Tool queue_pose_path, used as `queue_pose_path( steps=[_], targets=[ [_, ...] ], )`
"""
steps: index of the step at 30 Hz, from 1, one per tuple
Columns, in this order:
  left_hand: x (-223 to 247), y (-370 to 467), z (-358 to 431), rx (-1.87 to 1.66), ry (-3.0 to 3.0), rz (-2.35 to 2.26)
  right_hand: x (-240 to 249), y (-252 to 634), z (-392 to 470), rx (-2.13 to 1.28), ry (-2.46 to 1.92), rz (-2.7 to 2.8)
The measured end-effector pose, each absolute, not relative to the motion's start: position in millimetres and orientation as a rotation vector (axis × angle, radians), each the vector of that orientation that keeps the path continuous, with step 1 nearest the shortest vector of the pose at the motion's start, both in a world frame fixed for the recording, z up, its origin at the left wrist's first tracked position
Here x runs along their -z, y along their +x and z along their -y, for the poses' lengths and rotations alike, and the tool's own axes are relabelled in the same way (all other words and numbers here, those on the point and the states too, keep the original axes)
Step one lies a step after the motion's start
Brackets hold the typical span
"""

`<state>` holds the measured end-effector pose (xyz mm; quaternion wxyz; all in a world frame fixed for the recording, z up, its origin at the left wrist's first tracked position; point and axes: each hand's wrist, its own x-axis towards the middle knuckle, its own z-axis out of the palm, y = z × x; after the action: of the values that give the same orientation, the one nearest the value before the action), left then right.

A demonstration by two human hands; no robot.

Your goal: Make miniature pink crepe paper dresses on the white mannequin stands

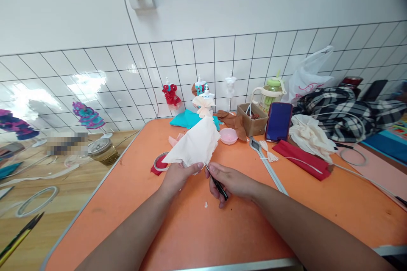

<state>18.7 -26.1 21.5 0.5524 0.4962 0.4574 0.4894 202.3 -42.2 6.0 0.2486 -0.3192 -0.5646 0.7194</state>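
My left hand pinches the lower edge of a white crinkled sheet, thin paper or cloth, between thumb and fingers. The sheet is spread up and away from me, with an uneven right edge. In my right hand is a slim black tool with a thin metal tip; its exact kind is unclear. The tip touches or nearly touches the sheet's bottom edge beside my left thumb. Just behind the sheet stands a small white dress form with cream ruffles. A tape roll lies left of the sheet.
Farther back are a red-dressed form, turquoise fabric, a pink bowl and a cardboard box. To the right are a phone, grey tongs, red fabric and cream fabric.
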Motion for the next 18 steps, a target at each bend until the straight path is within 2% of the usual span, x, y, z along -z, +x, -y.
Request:
queue_pose_path(
  steps=[18],
  targets=[
    [-20.1, 17.9, 27.5, -1.014, 1.292, -1.018, -7.8, 201.9, 40.8, -1.900, -0.886, 1.553]
  ],
)
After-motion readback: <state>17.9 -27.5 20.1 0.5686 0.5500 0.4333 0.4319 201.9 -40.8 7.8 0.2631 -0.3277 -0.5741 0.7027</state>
